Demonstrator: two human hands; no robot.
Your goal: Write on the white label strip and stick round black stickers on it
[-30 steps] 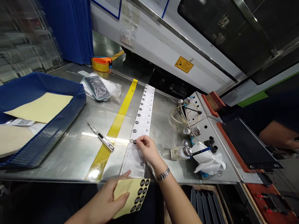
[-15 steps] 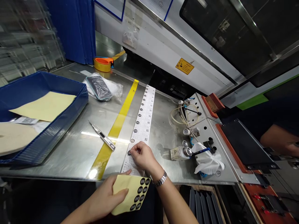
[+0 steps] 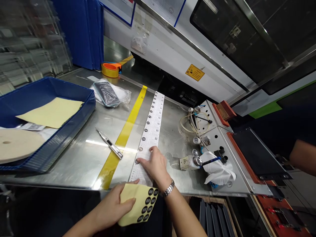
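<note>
My left hand [image 3: 116, 204] grips a yellow sticker sheet [image 3: 129, 215] at the table's front edge. Several round black stickers sit along the sheet's right side. On the metal table [image 3: 172, 138] lies a long strip of white printed labels [image 3: 153, 131], with a black round sticker on the left side of each visible label. My right hand [image 3: 154, 164] rests over the near end of this strip. Its thumb presses on a black sticker there, and its index finger is spread away to the strip's right side. The fingers hold nothing. A wristwatch [image 3: 170, 188] is on the right wrist.
To the left stand a blue bin [image 3: 71, 126] with yellow paper, and a utility knife [image 3: 108, 143] beside yellow floor-style tape [image 3: 130, 123]. A tape dispenser [image 3: 110, 70] and a bagged item [image 3: 106, 93] are farther back. A pump bottle [image 3: 189, 163] and tubing fixtures stand right.
My right thumb and fingers have parted from a pinch, and the hand now lies spread over the strip. The left hand keeps the sticker sheet in nearly the same place.
</note>
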